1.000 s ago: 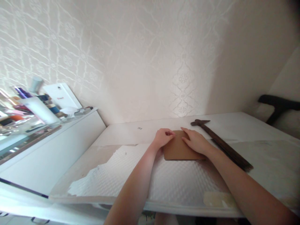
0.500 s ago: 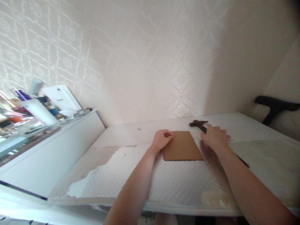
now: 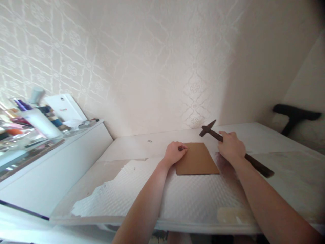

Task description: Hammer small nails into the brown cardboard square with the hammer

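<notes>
My right hand (image 3: 232,145) is wrapped round the wooden handle of a hammer (image 3: 259,165), whose dark head points to the far left, raised off the table. A flat brown board (image 3: 196,161) lies in front of me, with several tiny dark marks near its far left corner. There my left hand (image 3: 175,152) rests, thumb and fingers pinched together at the board's edge. What the pinch holds, if anything, is too small to make out.
The board lies on a textured white sheet (image 3: 114,193) spread over the white table (image 3: 254,135). On the left, a white cabinet (image 3: 81,162) carries a white box (image 3: 64,106) and assorted small items. A black armrest-like object (image 3: 296,113) stands at the right.
My right hand has closed round the hammer's handle and lifted it from the table, its head now higher and turned. My left hand has stayed at the board's corner.
</notes>
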The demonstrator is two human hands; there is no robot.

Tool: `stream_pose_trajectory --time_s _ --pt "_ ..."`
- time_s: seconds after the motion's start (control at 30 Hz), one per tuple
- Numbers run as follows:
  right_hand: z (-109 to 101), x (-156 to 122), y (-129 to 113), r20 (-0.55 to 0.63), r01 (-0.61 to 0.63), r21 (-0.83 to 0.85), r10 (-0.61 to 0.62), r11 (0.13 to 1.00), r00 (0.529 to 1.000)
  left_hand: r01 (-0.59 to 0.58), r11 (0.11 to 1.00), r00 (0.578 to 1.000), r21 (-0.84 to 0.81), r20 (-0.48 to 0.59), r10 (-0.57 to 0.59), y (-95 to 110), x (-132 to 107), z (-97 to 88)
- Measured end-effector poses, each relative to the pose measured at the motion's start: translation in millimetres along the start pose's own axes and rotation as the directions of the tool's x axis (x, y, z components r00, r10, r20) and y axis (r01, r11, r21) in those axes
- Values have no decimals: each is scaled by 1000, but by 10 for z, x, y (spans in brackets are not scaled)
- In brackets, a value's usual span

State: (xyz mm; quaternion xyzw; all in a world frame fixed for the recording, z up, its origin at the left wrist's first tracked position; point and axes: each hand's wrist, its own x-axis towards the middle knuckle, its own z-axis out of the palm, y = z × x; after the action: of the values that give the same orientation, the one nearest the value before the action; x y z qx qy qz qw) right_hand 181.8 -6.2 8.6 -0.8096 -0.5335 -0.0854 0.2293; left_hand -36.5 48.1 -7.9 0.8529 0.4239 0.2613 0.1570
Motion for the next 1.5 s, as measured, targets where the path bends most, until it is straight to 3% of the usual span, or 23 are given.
stream_pose_trajectory --time_s 0.23,0.63,1.17,1.5 --pt "-97 -44 -168 -101 182 74 -174 981 980 -21 1000 1000 -14 -18 21 -1 -13 -3" --pt "-91 -41 -161 -242 436 215 -385 874 891 60 992 998 -109 -18 -62 -34 2 35" --pt "-130 -35 -131 -127 601 272 -591 751 796 67 980 995 -187 -61 -80 9 -23 7" --pt "-149 -53 -132 -91 596 263 -596 759 798 88 970 993 -226 -59 -104 3 -24 22"
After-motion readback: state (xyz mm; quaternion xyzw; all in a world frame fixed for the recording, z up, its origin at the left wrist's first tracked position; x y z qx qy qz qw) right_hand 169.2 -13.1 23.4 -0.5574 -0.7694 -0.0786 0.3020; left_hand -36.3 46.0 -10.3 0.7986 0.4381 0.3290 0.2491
